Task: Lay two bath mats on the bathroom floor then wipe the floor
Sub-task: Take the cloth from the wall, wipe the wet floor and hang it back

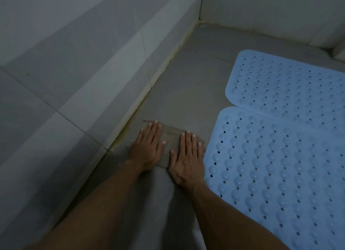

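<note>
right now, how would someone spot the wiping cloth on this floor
Start at the tiled wall on the left and follow its base to the grey floor. The cloth lies flat under both hands, left of the blue mats: drab grey-brown, frayed, no holes.

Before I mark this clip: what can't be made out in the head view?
- Near mat: right and lower parts cut off by the frame edge.
- Far mat: right end cut off by the frame edge.
- Cloth: mostly hidden under the left hand and right hand; full shape unclear.
- Floor: too dim to tell wet from dry.
- Whether the mats overlap or just meet: unclear.
</note>
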Demonstrator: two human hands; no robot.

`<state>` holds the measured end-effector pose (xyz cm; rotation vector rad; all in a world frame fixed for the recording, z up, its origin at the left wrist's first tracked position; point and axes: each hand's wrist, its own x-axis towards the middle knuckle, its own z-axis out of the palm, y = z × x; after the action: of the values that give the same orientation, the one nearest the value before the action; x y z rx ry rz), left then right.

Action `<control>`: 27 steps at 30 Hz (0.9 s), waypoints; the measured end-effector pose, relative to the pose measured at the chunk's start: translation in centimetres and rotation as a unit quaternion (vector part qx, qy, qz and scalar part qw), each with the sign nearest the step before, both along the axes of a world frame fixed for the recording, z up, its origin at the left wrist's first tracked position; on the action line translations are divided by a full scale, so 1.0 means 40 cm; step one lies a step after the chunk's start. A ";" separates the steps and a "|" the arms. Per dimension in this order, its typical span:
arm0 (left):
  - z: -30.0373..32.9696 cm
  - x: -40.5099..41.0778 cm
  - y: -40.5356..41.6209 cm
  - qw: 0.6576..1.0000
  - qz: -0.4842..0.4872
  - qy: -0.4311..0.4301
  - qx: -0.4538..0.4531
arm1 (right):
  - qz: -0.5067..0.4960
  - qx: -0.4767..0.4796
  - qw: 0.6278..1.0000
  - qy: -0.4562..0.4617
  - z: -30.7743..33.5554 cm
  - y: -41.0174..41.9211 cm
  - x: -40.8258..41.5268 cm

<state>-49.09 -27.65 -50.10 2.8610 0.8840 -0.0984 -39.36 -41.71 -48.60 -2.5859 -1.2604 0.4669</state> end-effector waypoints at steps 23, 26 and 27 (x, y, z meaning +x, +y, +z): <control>-0.027 0.469 0.258 0.998 -0.005 -0.032 0.049 | -0.019 0.045 0.998 -0.047 -0.043 0.276 0.485; -0.021 0.553 0.306 0.999 0.000 -0.029 0.041 | -0.018 0.045 0.997 -0.056 -0.046 0.328 0.569; -0.020 0.579 0.322 0.999 0.002 -0.028 0.042 | -0.018 0.048 0.997 -0.059 -0.046 0.344 0.593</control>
<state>-25.94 -14.79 -50.88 2.9230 0.9028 0.0205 -15.62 -27.94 -50.43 -2.5833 -1.2394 0.2439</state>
